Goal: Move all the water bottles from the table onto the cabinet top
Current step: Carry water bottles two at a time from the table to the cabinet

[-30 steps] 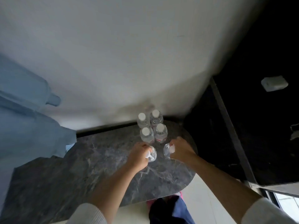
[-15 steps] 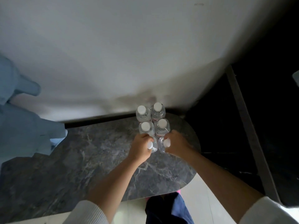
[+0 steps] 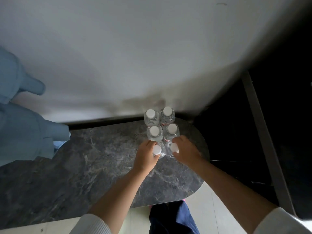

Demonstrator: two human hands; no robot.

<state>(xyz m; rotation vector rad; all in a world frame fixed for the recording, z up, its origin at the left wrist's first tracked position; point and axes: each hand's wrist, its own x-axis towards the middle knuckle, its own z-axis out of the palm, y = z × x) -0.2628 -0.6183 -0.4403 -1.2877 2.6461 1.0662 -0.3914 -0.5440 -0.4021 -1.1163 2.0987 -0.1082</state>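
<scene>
Several clear water bottles with white caps stand in two close rows on a dark marble cabinet top [image 3: 101, 157], near its rounded right end by the wall. Two are at the back [image 3: 151, 117] [image 3: 167, 114] and two in the middle [image 3: 154, 133] [image 3: 172, 130]. My left hand [image 3: 146, 157] grips the front left bottle [image 3: 158, 151] around its body. My right hand [image 3: 184, 152] grips the front right bottle [image 3: 172, 148]. Both front bottles stand upright, touching the middle pair.
A white wall [image 3: 135, 56] rises just behind the bottles. Large pale blue water jugs [image 3: 22, 129] lie at the left over the marble's edge. A dark area with a grey strip [image 3: 263, 132] lies to the right. Light floor [image 3: 202, 208] shows below.
Both hands have brought the two front bottles forward and together until they stand against the middle pair. The view has shifted slightly to the right.
</scene>
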